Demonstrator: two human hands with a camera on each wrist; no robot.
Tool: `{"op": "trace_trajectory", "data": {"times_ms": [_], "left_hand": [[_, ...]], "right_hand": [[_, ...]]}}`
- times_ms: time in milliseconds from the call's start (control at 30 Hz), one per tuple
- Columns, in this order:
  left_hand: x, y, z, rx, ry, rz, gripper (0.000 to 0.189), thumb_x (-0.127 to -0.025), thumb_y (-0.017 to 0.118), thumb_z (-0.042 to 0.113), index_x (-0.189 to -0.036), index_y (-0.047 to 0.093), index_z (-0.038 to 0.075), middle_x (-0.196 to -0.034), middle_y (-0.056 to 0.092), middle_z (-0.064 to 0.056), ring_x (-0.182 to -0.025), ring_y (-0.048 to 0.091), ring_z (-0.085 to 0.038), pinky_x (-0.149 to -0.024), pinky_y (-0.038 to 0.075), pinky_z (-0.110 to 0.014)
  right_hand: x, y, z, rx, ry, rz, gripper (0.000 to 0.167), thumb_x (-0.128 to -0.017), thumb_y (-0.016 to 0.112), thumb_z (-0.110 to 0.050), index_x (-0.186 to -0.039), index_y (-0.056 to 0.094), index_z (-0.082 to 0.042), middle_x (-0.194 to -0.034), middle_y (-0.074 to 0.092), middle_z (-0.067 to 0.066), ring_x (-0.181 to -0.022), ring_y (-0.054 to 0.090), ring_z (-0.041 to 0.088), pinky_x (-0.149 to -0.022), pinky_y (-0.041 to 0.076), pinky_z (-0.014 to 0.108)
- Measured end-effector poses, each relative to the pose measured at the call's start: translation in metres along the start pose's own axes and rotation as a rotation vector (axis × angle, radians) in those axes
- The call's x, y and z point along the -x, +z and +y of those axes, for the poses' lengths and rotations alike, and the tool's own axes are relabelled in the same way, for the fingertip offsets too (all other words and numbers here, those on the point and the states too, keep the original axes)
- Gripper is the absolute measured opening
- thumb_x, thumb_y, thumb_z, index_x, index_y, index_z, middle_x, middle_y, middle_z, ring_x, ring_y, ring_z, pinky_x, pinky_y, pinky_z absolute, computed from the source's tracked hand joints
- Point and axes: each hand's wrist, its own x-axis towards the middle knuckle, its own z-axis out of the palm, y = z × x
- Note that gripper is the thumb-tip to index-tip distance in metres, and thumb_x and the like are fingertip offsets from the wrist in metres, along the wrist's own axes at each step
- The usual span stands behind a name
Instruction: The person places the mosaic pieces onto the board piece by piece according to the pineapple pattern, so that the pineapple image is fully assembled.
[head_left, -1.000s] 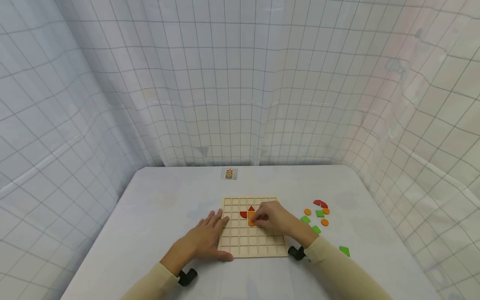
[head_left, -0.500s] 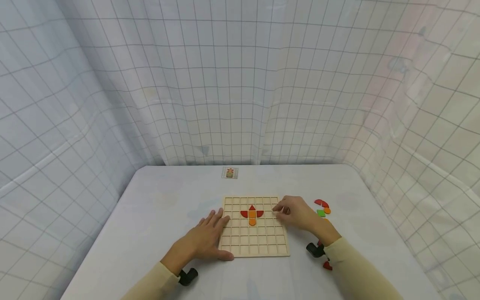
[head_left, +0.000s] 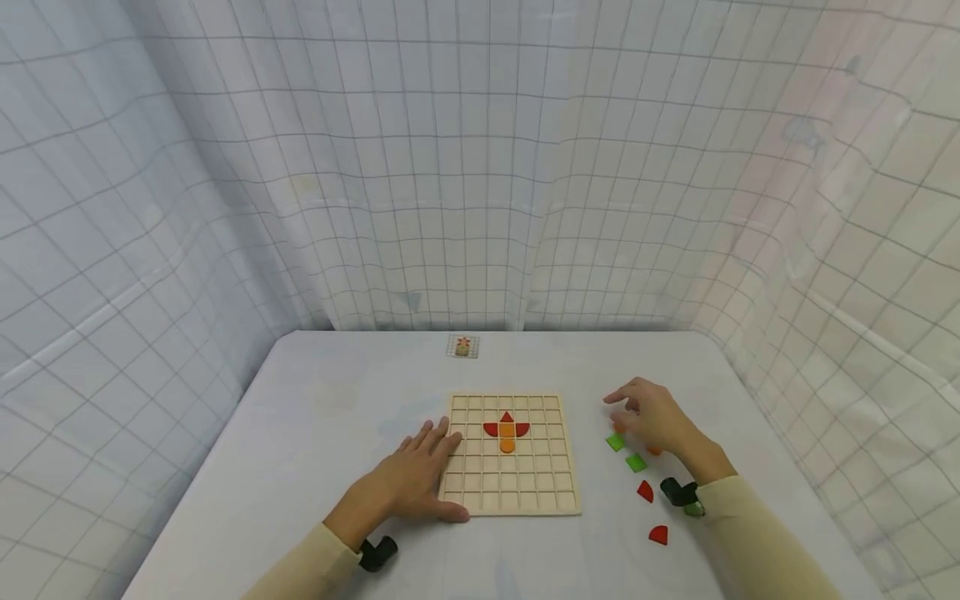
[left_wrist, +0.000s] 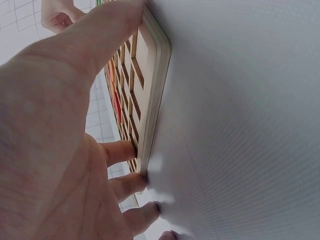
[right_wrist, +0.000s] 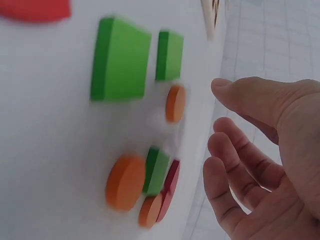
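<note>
A pale wooden grid board (head_left: 507, 483) lies flat on the table, and my left hand (head_left: 412, 479) rests along its left side with fingers spread and thumb at the near corner. On the board sit a red triangle (head_left: 507, 417), an orange square (head_left: 507, 430) with a red quarter-round piece (head_left: 491, 429) at its left and another on its right, and an orange disc (head_left: 507, 447) below. My right hand (head_left: 654, 417) hovers over loose pieces right of the board, its fingers loosely bent and nothing between them. Beneath it, an orange disc (right_wrist: 126, 182) and a green piece (right_wrist: 120, 60) show in the right wrist view.
Two more green pieces, one of them a green tile (head_left: 636, 462), and red quarter-rounds, the nearest a red quarter-round (head_left: 658, 534), lie scattered at right. A small pattern card (head_left: 462, 347) lies near the table's far edge. Grid-patterned white curtains (head_left: 442, 208) surround the table.
My right hand has moved from the orange disc on the board rightward to above the loose pieces, uncovering the right-hand red quarter-round. My left hand has stayed in place.
</note>
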Motion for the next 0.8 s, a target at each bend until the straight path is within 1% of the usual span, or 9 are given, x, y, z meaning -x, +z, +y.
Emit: {"op": "trace_trajectory", "data": {"times_ms": [167, 367, 433, 500, 533, 633, 733, 767, 800], "left_hand": [[0.001, 0.000, 0.001, 0.003, -0.002, -0.005, 0.130, -0.086, 0.092, 0.078, -0.180, 0.038, 0.007, -0.195, 0.022, -0.023, -0.182, 0.024, -0.049, -0.141, 0.035, -0.072], [0.002, 0.001, -0.001, -0.005, 0.009, 0.007, 0.130, -0.087, 0.091, 0.079, -0.181, 0.038, 0.007, -0.195, 0.021, -0.023, -0.182, 0.024, -0.049, -0.141, 0.035, -0.072], [0.001, 0.001, -0.001, -0.005, 0.012, 0.008, 0.130, -0.087, 0.091, 0.079, -0.181, 0.038, 0.007, -0.195, 0.021, -0.023, -0.182, 0.024, -0.049, -0.141, 0.035, -0.071], [0.001, 0.002, -0.002, -0.003, 0.012, 0.007, 0.130, -0.087, 0.091, 0.079, -0.181, 0.038, 0.007, -0.195, 0.021, -0.023, -0.182, 0.024, -0.049, -0.141, 0.035, -0.072], [0.001, 0.002, -0.002, -0.003, 0.011, 0.005, 0.130, -0.087, 0.091, 0.079, -0.181, 0.038, 0.007, -0.195, 0.021, -0.023, -0.182, 0.024, -0.049, -0.141, 0.035, -0.072], [0.001, 0.003, -0.002, -0.003, 0.008, -0.002, 0.131, -0.086, 0.091, 0.080, -0.181, 0.037, 0.007, -0.195, 0.021, -0.023, -0.182, 0.023, -0.049, -0.141, 0.035, -0.072], [0.000, 0.003, -0.002, -0.005, 0.006, 0.000, 0.131, -0.087, 0.091, 0.080, -0.181, 0.037, 0.007, -0.195, 0.020, -0.023, -0.182, 0.023, -0.048, -0.141, 0.034, -0.071], [0.000, 0.004, -0.002, -0.005, 0.006, 0.001, 0.131, -0.087, 0.091, 0.080, -0.181, 0.037, 0.007, -0.195, 0.020, -0.023, -0.182, 0.023, -0.048, -0.141, 0.034, -0.071], [0.000, 0.003, -0.002, -0.005, 0.005, 0.003, 0.131, -0.087, 0.091, 0.080, -0.181, 0.037, 0.007, -0.195, 0.020, -0.023, -0.182, 0.023, -0.048, -0.141, 0.034, -0.071]], "right_hand": [[0.006, -0.006, 0.017, 0.015, 0.052, -0.003, 0.026, -0.103, 0.089, -0.010, -0.128, 0.088, -0.008, -0.125, 0.077, 0.016, -0.105, 0.072, 0.027, -0.087, 0.063, 0.040], [0.010, -0.011, 0.034, 0.025, 0.103, -0.014, 0.030, -0.104, 0.089, -0.016, -0.133, 0.086, -0.009, -0.133, 0.073, 0.021, -0.118, 0.074, 0.041, -0.100, 0.066, 0.060], [0.010, -0.012, 0.040, 0.026, 0.095, -0.011, 0.032, -0.103, 0.090, -0.017, -0.133, 0.086, -0.008, -0.132, 0.073, 0.023, -0.118, 0.074, 0.044, -0.100, 0.066, 0.064], [0.010, -0.013, 0.046, 0.030, 0.081, -0.004, 0.032, -0.102, 0.091, -0.018, -0.132, 0.087, -0.007, -0.128, 0.074, 0.023, -0.116, 0.074, 0.044, -0.098, 0.067, 0.063], [0.010, -0.012, 0.054, 0.028, 0.056, 0.009, 0.032, -0.103, 0.091, -0.021, -0.132, 0.087, -0.008, -0.125, 0.074, 0.022, -0.113, 0.075, 0.042, -0.095, 0.068, 0.058], [0.010, -0.012, 0.059, 0.026, 0.045, 0.013, 0.033, -0.101, 0.092, -0.022, -0.130, 0.087, -0.007, -0.120, 0.075, 0.021, -0.108, 0.074, 0.040, -0.091, 0.068, 0.055], [0.009, -0.012, 0.061, 0.021, 0.077, 0.001, 0.033, -0.102, 0.091, -0.023, -0.131, 0.087, -0.007, -0.119, 0.076, 0.018, -0.110, 0.075, 0.038, -0.091, 0.067, 0.052], [0.009, -0.014, 0.056, 0.026, 0.107, -0.015, 0.033, -0.101, 0.091, -0.020, -0.131, 0.087, -0.006, -0.121, 0.077, 0.018, -0.111, 0.074, 0.039, -0.092, 0.067, 0.054], [0.009, -0.014, 0.055, 0.027, 0.124, -0.022, 0.032, -0.102, 0.091, -0.019, -0.131, 0.087, -0.006, -0.121, 0.077, 0.017, -0.111, 0.074, 0.038, -0.091, 0.067, 0.050]]}}
